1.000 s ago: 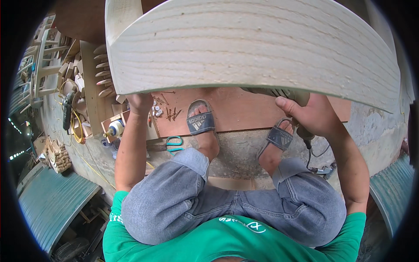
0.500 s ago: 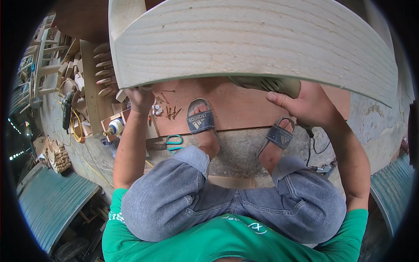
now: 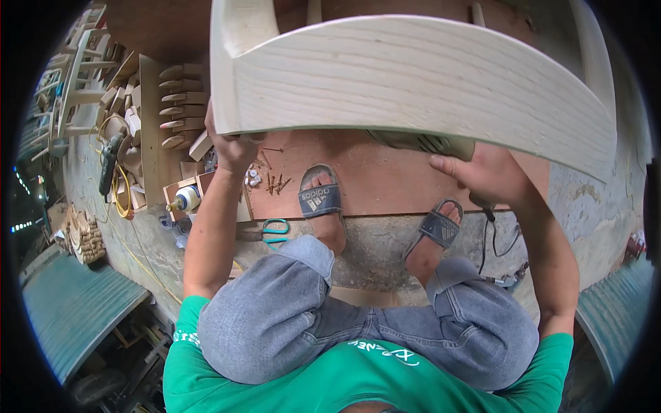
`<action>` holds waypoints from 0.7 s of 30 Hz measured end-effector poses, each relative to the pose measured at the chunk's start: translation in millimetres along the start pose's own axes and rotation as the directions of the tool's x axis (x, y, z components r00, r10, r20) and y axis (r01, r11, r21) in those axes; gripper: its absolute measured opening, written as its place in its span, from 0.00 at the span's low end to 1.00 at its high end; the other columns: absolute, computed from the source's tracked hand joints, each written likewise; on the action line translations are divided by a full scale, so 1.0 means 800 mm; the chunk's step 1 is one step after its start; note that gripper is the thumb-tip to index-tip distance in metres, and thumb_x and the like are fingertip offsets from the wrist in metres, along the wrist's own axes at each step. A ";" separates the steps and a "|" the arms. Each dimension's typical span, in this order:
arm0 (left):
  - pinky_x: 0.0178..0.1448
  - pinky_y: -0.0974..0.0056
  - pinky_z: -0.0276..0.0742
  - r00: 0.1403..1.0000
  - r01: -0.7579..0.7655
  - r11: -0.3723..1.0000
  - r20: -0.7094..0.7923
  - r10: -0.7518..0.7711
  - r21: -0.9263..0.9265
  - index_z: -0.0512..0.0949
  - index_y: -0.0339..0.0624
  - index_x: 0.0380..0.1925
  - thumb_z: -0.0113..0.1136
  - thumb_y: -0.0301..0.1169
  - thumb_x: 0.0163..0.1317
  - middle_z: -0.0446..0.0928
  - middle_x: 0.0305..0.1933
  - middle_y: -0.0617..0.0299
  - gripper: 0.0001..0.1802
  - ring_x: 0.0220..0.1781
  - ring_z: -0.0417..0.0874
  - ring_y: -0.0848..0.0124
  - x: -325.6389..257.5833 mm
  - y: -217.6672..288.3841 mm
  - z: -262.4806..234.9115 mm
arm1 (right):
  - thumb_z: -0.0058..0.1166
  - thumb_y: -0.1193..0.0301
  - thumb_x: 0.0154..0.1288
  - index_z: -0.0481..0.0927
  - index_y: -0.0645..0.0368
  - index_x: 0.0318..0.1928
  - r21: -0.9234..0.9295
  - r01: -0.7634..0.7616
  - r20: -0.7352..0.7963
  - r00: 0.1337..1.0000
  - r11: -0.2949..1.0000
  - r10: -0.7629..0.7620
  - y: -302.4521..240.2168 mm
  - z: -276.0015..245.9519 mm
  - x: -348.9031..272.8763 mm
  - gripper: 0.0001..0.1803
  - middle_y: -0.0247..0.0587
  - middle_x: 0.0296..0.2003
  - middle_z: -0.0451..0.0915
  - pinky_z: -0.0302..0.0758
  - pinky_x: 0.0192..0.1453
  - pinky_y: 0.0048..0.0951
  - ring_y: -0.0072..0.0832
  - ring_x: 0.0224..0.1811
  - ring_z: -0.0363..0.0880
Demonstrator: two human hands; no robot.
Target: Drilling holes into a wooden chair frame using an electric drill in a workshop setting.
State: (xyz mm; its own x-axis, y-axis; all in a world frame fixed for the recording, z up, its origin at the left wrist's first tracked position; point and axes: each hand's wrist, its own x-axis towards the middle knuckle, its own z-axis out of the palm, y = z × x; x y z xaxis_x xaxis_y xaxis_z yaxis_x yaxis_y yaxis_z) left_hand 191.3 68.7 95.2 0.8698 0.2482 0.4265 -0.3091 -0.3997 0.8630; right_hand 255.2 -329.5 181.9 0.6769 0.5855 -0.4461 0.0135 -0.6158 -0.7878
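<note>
A pale wooden chair frame point(image 3: 413, 82) with a broad curved rail and upright posts fills the upper middle. My left hand point(image 3: 233, 146) grips its lower left corner, fingers curled and partly hidden behind the wood. Below the rail, my right hand point(image 3: 485, 168) is closed round an olive-green corded power tool point(image 3: 441, 144) with vent slots. The tool's front end is out of sight behind the rail, so I cannot tell whether it touches the wood. Its black cord runs down from behind my right hand.
A reddish board point(image 3: 385, 172) lies under my sandalled feet. Long screws point(image 3: 277, 184) and green-handled scissors point(image 3: 275, 234) lie by my left foot. At left are a glue bottle point(image 3: 184, 199), stacked wooden parts point(image 3: 182, 103) and a grinder point(image 3: 110, 165). An air tool point(image 3: 511, 278) lies at right.
The chair frame has shifted and tilted, with more of its posts showing behind the rail. Both hands appear slightly lower in view, keeping their grips.
</note>
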 end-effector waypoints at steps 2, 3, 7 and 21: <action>0.45 0.66 0.78 0.997 -0.068 0.978 0.040 0.061 0.197 0.73 0.28 0.49 0.63 0.63 0.56 0.79 0.39 0.61 0.43 0.40 0.80 0.73 0.007 0.008 0.007 | 0.66 0.59 0.67 0.79 0.63 0.53 -0.018 -0.032 0.006 0.999 0.999 0.032 -0.004 0.004 -0.007 0.23 0.31 0.24 0.76 0.74 0.25 0.26 0.18 0.22 0.74; 0.48 0.65 0.77 0.993 -0.112 0.987 0.051 0.107 0.115 0.73 0.28 0.51 0.64 0.57 0.56 0.79 0.39 0.61 0.40 0.41 0.79 0.73 0.011 0.004 0.007 | 0.66 0.59 0.67 0.79 0.63 0.53 -0.007 0.006 -0.007 1.000 1.000 -0.006 -0.003 0.007 -0.007 0.23 0.32 0.24 0.76 0.74 0.25 0.26 0.18 0.22 0.74; 0.48 0.65 0.77 0.999 -0.016 0.998 0.038 0.014 0.055 0.73 0.28 0.49 0.64 0.55 0.57 0.77 0.39 0.62 0.37 0.41 0.78 0.73 0.012 0.011 0.009 | 0.64 0.62 0.68 0.78 0.63 0.53 0.000 -0.075 -0.026 0.997 0.997 0.075 -0.005 0.009 -0.014 0.21 0.33 0.24 0.76 0.75 0.26 0.26 0.19 0.24 0.76; 0.44 0.67 0.70 0.988 -0.131 0.988 0.094 0.124 0.078 0.72 0.33 0.39 0.64 0.40 0.53 0.70 0.35 0.61 0.22 0.36 0.70 0.72 0.018 0.024 0.007 | 0.66 0.56 0.67 0.81 0.62 0.41 -0.158 0.036 0.007 0.999 0.987 -0.035 0.043 0.007 -0.037 0.20 0.33 0.23 0.79 0.75 0.26 0.25 0.20 0.23 0.78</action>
State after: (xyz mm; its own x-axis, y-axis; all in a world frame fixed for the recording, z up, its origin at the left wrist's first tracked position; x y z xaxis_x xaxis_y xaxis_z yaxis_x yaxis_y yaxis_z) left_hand 200.3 60.0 116.4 0.8571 0.1128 0.5027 -0.3895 -0.4969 0.7755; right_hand 231.6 -365.4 165.6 0.6706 0.6106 -0.4212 0.1542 -0.6702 -0.7260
